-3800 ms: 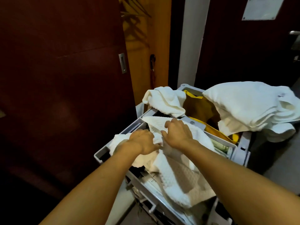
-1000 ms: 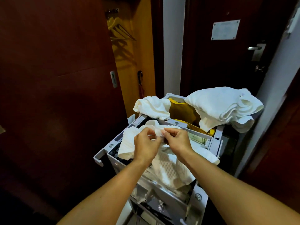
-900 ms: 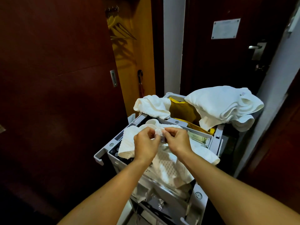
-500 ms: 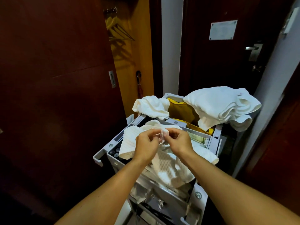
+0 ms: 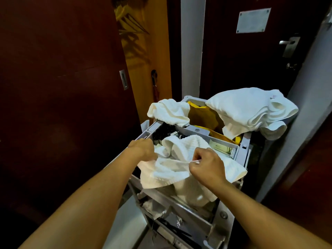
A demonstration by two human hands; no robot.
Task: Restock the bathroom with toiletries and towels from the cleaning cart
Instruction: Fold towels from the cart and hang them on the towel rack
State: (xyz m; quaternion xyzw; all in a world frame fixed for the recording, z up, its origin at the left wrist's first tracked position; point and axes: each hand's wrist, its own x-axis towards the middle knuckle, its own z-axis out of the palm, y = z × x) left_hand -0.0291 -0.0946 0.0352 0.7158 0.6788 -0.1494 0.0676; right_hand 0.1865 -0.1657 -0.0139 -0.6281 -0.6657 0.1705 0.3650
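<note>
Left hand (image 5: 143, 149) and right hand (image 5: 206, 165) each pinch the white towel (image 5: 170, 171), edge stretched between them. Towel drapes over the grey cart (image 5: 197, 131) tray.

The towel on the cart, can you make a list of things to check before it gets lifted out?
1. Left hand gripping the waffle towel: ok.
2. Right hand pinching its edge: ok.
3. Towel free of the cart tray: not ok, part hangs over the front.
4. Small items under the towel that could snag: cannot tell, hidden.
5. Folded towels piled at the far right stable: cannot tell, they overhang the cart's edge.
6. Yellow bag clear of the towel: ok.
</note>
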